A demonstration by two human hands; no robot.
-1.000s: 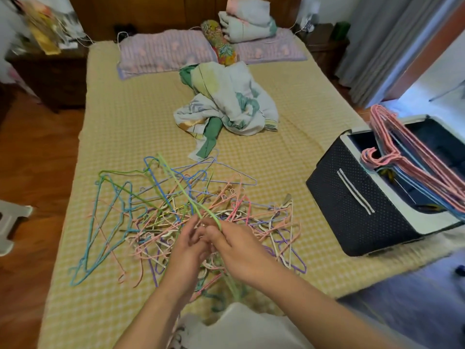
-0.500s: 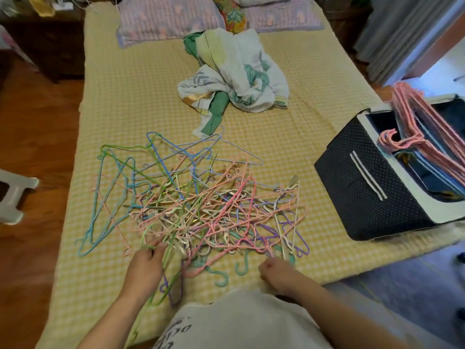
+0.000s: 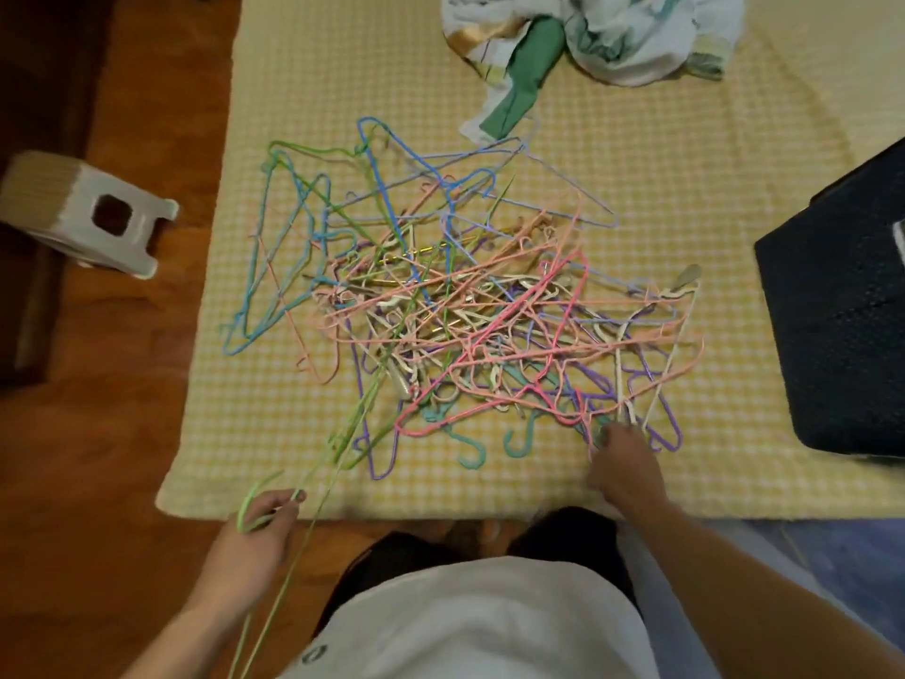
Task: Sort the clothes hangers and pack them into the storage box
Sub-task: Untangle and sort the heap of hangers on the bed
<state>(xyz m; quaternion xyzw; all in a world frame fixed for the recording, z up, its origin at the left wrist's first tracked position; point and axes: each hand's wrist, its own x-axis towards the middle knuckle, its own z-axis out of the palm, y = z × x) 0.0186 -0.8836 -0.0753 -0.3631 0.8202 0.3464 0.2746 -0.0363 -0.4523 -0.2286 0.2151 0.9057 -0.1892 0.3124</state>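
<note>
The left hand has its fingers curled round the hook of a thin light green wire hanger. The hanger is long and skinny. It runs from these fingers up and to the right, and its far end is stuck in the big tangled pile of thin wire hangers in many colours. The other part of it runs down past the wrist.

The right hand sits at the near right edge of the pile. Its fingers touch the pink and white hangers there. I cannot tell if they pinch one or just press on it.

Between the two hands, two teal hooks poke out of the pile and point toward the person.

The pile lies on the bed with the yellow checked cover. Far past the fingers is a crumpled white and green cloth. To the right of the right hand stands the dark blue fabric storage box. Left of the left hand, on the wood floor, is a small grey plastic stool.
</note>
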